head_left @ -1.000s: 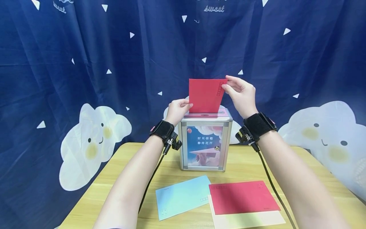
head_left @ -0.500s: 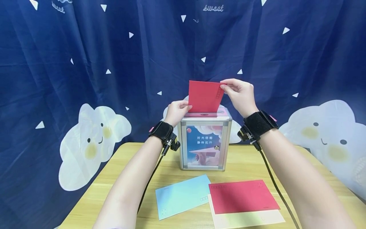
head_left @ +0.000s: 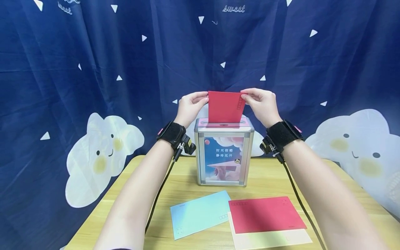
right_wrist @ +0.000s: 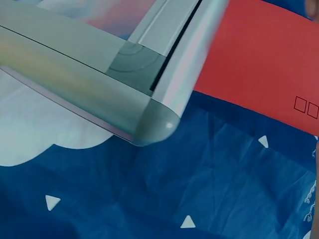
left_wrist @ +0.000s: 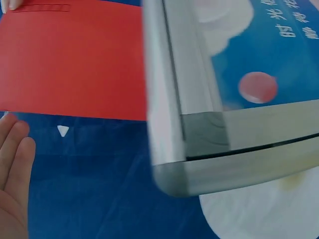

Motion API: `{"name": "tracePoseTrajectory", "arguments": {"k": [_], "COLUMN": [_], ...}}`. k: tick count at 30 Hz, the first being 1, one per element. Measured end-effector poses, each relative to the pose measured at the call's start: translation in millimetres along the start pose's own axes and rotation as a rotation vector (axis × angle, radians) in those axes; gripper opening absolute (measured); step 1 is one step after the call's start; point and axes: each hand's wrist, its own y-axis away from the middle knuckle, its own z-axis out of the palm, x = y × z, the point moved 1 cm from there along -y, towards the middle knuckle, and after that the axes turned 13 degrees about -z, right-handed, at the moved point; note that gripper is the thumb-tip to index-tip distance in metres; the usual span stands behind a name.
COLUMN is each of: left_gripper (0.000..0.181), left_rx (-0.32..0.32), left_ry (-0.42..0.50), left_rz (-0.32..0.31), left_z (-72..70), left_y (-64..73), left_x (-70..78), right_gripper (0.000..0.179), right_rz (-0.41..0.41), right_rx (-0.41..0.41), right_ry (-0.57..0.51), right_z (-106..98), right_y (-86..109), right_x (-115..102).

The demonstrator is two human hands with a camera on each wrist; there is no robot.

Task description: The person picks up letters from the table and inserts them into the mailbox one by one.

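Observation:
A red envelope (head_left: 225,107) stands upright with its lower end in the slot on top of a silver-framed letter box (head_left: 224,152). My right hand (head_left: 263,105) pinches the envelope's upper right corner between thumb and fingers. Level with the upper left corner is my left hand (head_left: 191,106), its fingertips at the side edge and its thumb apart from them. In the left wrist view the left fingers (left_wrist: 20,159) look straight and lie just by the envelope's edge. The right wrist view shows the envelope beside the box, with most of the right hand out of frame.
On the wooden table (head_left: 150,194) in front of the box lie a light blue envelope (head_left: 200,214) and a red envelope (head_left: 265,214), the latter overlapping a cream one (head_left: 275,239). A dark blue curtain (head_left: 175,45) hangs behind. Cables run from both wrist cameras.
The standing red envelope has sunk lower into the slot, with my right hand coming down along with it. My left hand has moved up from the envelope's lower left edge to its top left corner.

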Motion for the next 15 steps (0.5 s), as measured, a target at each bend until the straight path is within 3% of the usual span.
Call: {"name": "tracePoseTrajectory", "arguments": {"k": [4,11,15], "left_gripper": [0.028,0.027,0.023], "left_rx": [-0.005,0.0,0.018], "left_ry": [0.008,-0.014,-0.044], "left_rz": [-0.002,-0.014,-0.019], "left_z": [-1.4,6.6,10.2], "left_y": [7.1,-13.2,-17.7], "left_x": [15.4,-6.6,-13.7], "right_gripper": [0.022,0.024,0.023], "right_rz": [0.02,0.057,0.065], "right_rx": [-0.015,-0.029,-0.043], "right_ry": [-0.016,-0.04,-0.046], "right_z": [3,6,10], "right_y": [0.8,2.5,4.7], "right_x": [5,9,11]}}
